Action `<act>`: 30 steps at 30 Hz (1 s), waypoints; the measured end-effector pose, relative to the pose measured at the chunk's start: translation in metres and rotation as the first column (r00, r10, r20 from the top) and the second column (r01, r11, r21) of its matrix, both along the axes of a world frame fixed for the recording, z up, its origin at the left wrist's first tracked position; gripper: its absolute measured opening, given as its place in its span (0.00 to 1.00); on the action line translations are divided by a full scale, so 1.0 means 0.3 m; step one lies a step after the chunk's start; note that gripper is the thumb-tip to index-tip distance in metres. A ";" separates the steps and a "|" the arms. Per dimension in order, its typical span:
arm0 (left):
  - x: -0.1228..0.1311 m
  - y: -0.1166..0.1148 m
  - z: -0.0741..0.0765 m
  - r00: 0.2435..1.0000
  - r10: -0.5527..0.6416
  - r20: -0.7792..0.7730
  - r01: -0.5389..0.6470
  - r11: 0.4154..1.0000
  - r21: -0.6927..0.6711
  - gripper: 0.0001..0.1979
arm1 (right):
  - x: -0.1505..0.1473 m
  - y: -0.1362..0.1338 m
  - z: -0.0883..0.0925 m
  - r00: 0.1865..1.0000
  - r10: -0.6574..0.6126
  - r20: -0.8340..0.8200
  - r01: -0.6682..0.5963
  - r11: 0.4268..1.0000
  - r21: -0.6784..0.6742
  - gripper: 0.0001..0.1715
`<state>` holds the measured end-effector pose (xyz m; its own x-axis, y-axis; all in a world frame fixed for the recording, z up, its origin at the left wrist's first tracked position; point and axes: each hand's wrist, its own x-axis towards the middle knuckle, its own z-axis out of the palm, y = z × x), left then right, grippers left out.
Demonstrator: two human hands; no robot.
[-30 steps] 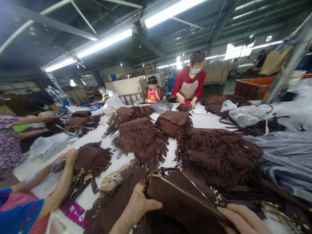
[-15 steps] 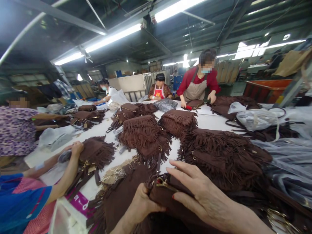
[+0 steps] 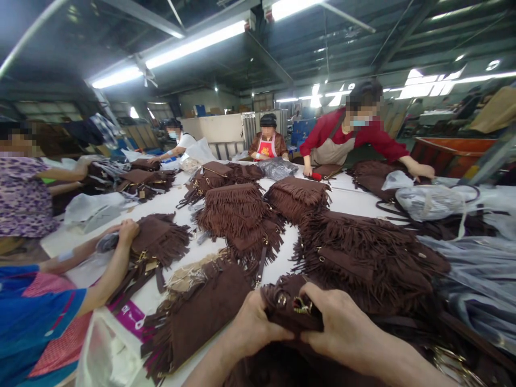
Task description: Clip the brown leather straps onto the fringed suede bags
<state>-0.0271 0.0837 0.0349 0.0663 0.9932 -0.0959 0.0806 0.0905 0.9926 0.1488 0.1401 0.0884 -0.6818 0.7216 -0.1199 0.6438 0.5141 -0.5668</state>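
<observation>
Head view: at left, a co-worker's hand [image 3: 129,232] rests by a handbag; nearer, an unheld brown fringed handbag [image 3: 201,317] lies on the white table [image 3: 350,199]. Bottom centre, the left hand [image 3: 256,325] and right hand [image 3: 344,325] close thumbs and fingers firmly on a dark brown bag [image 3: 288,309]; work on it looks unfinished, though its zip's state is unclear. Rightward, fringed handbags [image 3: 371,252] lie heaped; whether they are done, I cannot tell.

Factory workshop: strip lights [image 3: 197,44] under metal roofing [image 3: 350,54], aproned workers [image 3: 336,148] at a table [image 3: 344,196] of matching fringed bags [image 3: 234,207].
</observation>
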 end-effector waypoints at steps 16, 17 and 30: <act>0.115 -0.081 -0.005 0.116 0.665 -0.738 0.415 0.643 0.644 0.29 | -0.011 -0.065 -0.090 -0.050 -0.904 -0.425 0.044 0.423 -0.905 0.35; 0.120 -0.087 -0.046 0.092 0.610 -0.787 0.452 0.679 0.579 0.32 | -0.011 -0.104 -0.160 -0.018 -0.919 -0.393 0.069 0.391 -0.918 0.35; 0.116 -0.151 -0.279 0.018 0.369 -0.929 0.580 0.753 0.310 0.41 | 0.181 -0.255 -0.420 0.804 -0.525 -0.279 0.424 0.835 -0.352 0.17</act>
